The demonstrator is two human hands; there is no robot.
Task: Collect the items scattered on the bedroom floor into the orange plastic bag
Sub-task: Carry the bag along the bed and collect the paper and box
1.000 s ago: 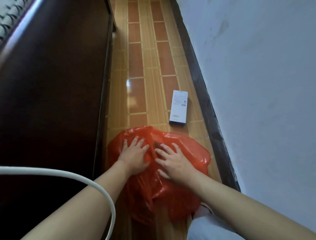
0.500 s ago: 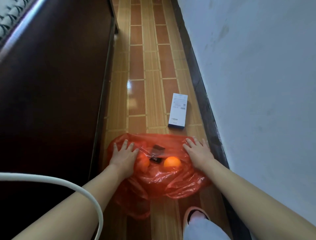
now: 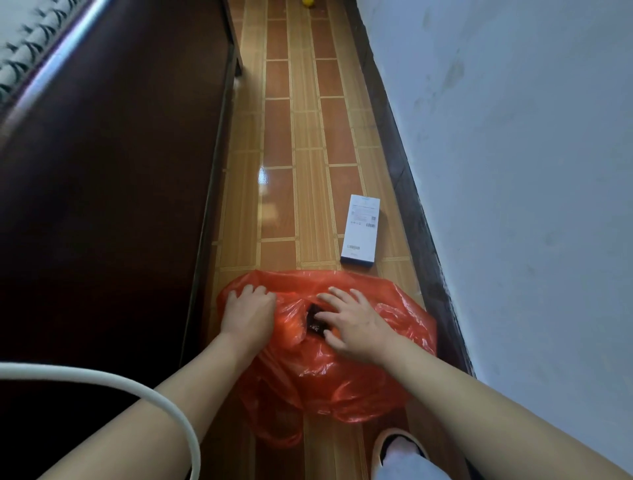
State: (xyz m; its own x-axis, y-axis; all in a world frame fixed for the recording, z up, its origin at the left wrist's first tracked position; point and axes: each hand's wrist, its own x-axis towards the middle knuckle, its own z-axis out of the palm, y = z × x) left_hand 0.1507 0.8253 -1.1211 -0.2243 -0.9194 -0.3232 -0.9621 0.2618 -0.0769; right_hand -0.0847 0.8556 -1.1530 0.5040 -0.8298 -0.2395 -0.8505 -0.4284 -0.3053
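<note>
The orange plastic bag [image 3: 342, 377] lies on the tiled floor between the bed frame and the wall. My left hand [image 3: 248, 315] grips the bag's left rim with curled fingers. My right hand [image 3: 356, 325] rests on the right side of the opening with its fingers spread. Between the hands a dark item [image 3: 313, 320] and something orange show inside the bag. A white box [image 3: 361, 229] lies flat on the floor just beyond the bag, near the wall. A small yellow object [image 3: 308, 2] sits far down the floor at the top edge.
A dark wooden bed frame [image 3: 120, 188] runs along the left. A pale wall [image 3: 513, 171] with a dark skirting board [image 3: 407, 192] closes the right side. A white cable [image 3: 102, 380] crosses the lower left. My slippered foot [image 3: 399, 445] stands behind the bag.
My hands, spread wide on the bag's rim half a second ago, have come back together. The opening has narrowed and the orange fruit is mostly covered. The view has tilted up.
</note>
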